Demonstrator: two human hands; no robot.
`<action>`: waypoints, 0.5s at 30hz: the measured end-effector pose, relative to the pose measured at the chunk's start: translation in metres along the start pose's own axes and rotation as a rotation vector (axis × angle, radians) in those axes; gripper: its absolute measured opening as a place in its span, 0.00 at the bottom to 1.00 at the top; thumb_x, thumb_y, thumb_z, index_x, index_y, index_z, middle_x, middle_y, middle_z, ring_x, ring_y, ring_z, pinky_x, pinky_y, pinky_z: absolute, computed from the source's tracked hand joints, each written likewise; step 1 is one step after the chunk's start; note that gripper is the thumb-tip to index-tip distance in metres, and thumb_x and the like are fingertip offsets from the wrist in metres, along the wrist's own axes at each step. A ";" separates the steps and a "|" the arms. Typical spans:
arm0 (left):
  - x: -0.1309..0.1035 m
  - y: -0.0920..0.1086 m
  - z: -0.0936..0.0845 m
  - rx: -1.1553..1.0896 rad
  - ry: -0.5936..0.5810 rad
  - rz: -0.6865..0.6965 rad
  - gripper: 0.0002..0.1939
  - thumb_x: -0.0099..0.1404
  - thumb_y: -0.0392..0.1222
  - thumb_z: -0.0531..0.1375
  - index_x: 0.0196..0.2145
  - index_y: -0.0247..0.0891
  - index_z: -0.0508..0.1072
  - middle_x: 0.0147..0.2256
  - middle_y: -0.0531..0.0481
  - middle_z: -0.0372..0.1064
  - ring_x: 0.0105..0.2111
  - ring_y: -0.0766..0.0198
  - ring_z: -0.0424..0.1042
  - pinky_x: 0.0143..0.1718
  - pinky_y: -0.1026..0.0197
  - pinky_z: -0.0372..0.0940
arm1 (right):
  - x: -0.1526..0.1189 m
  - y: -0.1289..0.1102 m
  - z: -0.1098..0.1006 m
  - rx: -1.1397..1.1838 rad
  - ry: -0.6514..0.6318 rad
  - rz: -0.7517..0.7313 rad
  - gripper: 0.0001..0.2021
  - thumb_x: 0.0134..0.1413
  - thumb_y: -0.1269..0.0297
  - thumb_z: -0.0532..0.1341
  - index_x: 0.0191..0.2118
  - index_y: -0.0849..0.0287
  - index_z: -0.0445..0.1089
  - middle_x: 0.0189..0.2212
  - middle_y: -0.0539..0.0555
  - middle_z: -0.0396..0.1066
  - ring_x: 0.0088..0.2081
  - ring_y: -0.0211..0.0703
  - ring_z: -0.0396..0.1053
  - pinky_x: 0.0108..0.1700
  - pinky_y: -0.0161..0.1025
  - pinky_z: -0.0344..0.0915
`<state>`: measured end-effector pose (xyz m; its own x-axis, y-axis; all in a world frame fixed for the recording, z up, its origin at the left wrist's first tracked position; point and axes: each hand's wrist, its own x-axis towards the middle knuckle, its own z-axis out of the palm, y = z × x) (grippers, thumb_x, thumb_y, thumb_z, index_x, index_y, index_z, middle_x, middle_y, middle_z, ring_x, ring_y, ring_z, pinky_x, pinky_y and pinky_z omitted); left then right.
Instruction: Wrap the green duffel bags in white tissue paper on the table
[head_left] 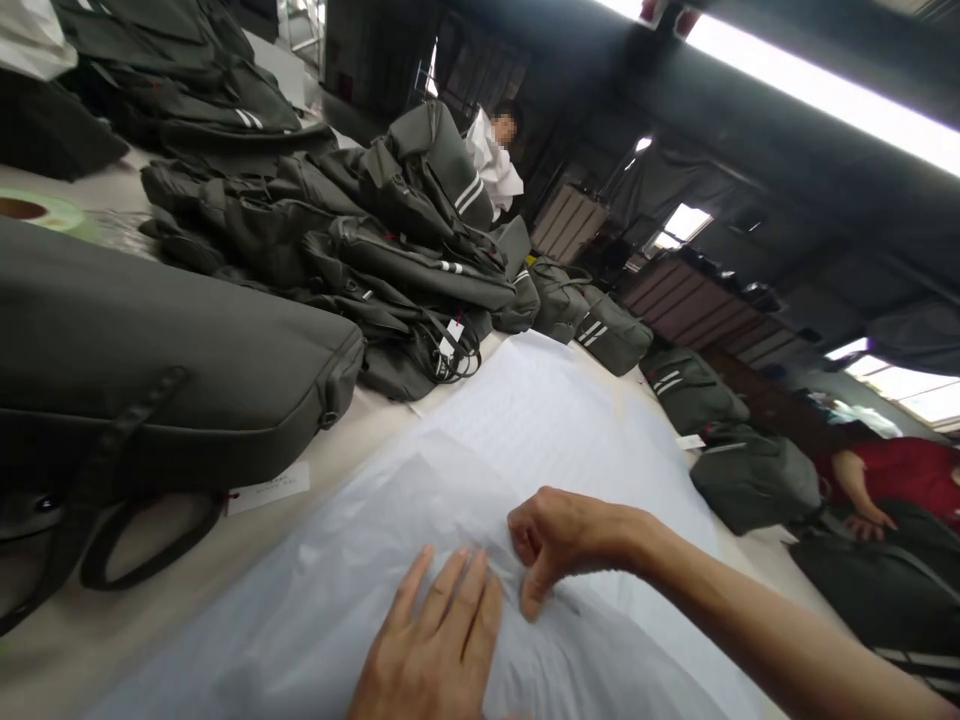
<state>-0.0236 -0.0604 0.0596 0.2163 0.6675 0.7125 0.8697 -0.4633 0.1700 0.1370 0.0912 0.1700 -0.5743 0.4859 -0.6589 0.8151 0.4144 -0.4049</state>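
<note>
A translucent white plastic sheet or bag (465, 490) lies wrinkled in front of me. My left hand (439, 645) rests flat on it, fingers stretched out. Close beside it, my right hand (559, 535) has curled fingers, with the thumb pointing down against the plastic. Whatever the curled fingers may hold is hidden. Under the plastic, a smoother white sheet (570, 400) runs away along the table.
A large dark bag (165, 360) with a strap stands at the left, near a tape roll (45, 212). Behind it is a heap of dark bags (337, 230). More bags (694, 390) line the right side, where a person in red (911, 475) touches one. Another person (495, 150) is at the back.
</note>
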 end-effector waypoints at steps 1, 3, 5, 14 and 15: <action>0.000 -0.003 -0.001 0.016 -0.046 0.033 0.18 0.70 0.45 0.50 0.51 0.39 0.73 0.50 0.47 0.75 0.54 0.56 0.68 0.68 0.48 0.36 | 0.002 0.007 -0.002 0.038 -0.015 0.010 0.17 0.29 0.54 0.76 0.25 0.55 0.73 0.18 0.41 0.66 0.20 0.33 0.59 0.20 0.30 0.51; 0.003 -0.009 -0.006 0.041 -0.160 0.115 0.19 0.70 0.39 0.50 0.54 0.40 0.71 0.54 0.50 0.72 0.56 0.58 0.66 0.69 0.49 0.35 | 0.001 0.023 -0.010 0.118 -0.012 0.041 0.18 0.29 0.53 0.76 0.28 0.56 0.74 0.21 0.43 0.69 0.22 0.34 0.61 0.21 0.30 0.53; 0.005 -0.012 -0.009 0.050 -0.214 0.156 0.20 0.70 0.41 0.49 0.56 0.40 0.69 0.56 0.50 0.70 0.57 0.57 0.65 0.69 0.49 0.33 | -0.008 0.036 -0.019 0.240 0.066 0.066 0.18 0.36 0.51 0.74 0.33 0.56 0.76 0.26 0.47 0.73 0.28 0.38 0.67 0.26 0.32 0.61; 0.015 0.000 -0.011 -0.065 -0.108 -0.049 0.20 0.72 0.35 0.45 0.51 0.39 0.73 0.51 0.50 0.74 0.54 0.62 0.68 0.67 0.55 0.45 | -0.098 0.011 0.054 1.413 0.014 -0.174 0.40 0.52 0.35 0.59 0.67 0.47 0.54 0.70 0.56 0.44 0.69 0.61 0.42 0.55 0.52 0.65; 0.017 -0.001 -0.013 -0.057 -0.124 -0.017 0.19 0.74 0.37 0.44 0.51 0.39 0.73 0.51 0.49 0.74 0.54 0.62 0.68 0.66 0.56 0.46 | -0.098 0.009 0.068 1.434 -0.011 -0.178 0.41 0.49 0.37 0.63 0.67 0.45 0.53 0.70 0.54 0.42 0.69 0.60 0.39 0.58 0.51 0.64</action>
<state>-0.0270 -0.0563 0.0799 0.2581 0.7409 0.6200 0.8479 -0.4814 0.2222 0.2061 -0.0049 0.1875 -0.6790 0.5026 -0.5352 0.1109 -0.6504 -0.7515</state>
